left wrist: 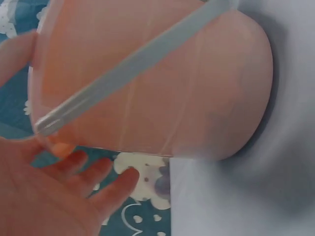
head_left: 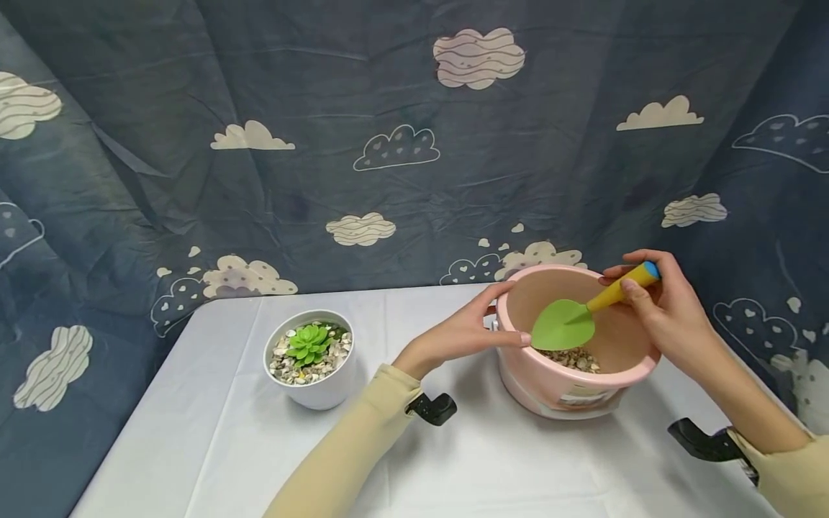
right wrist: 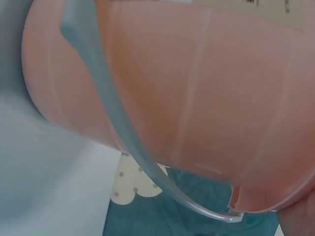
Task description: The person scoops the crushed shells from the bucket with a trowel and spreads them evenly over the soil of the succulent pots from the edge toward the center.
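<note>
A pink bucket (head_left: 550,385) with small pebbles (head_left: 575,358) in its bottom stands on the right of the table. My left hand (head_left: 456,334) holds its left rim, thumb at the front and index finger farther back; in the left wrist view the other fingers (left wrist: 115,189) spread loosely beside the wall. Over at the right rim, my right hand (head_left: 667,306) pinches the yellow handle of a small trowel (head_left: 562,325). Its green leaf-shaped blade tilts down to the left across the bucket's mouth, above the pebbles.
A white pot (head_left: 319,387) with a green succulent (head_left: 309,344) set among pebbles stands left of the bucket. The bucket's grey carrying handle (right wrist: 115,110) hangs down against its outside. White cloth (head_left: 239,446) covers the table, and a dark cloud-patterned curtain (head_left: 324,93) closes off the back.
</note>
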A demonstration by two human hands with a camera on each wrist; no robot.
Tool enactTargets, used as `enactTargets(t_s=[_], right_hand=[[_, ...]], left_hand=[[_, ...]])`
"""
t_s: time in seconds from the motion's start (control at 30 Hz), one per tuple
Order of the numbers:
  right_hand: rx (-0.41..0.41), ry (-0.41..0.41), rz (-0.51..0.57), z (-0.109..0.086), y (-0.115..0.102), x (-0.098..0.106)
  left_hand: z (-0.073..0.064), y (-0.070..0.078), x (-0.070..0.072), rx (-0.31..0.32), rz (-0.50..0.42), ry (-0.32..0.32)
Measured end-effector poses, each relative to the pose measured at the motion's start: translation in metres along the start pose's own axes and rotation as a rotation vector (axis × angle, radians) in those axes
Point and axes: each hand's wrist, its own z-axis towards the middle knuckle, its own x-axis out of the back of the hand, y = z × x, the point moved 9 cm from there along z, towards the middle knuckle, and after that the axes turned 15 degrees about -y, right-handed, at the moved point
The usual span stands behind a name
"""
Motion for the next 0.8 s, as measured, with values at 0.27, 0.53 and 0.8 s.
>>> enactTargets(t_s=[0.27,0.53,0.8], right_hand=[[0.001,-0.044,-0.056,0.014,0.001,-0.002],[0.008,-0.161,-0.119,0.029,0.003,-0.012],[-0.112,-0.214,-0.219,0.029,0.006,-0.012]], left_hand=[[0.017,-0.007,-0.008,-0.077,-0.229,-0.094],[0.013,-0.010,-0.010,-0.076,-0.262,-0.083],[0.015,-0.008,-0.016,-0.095,-0.278,-0.107]])
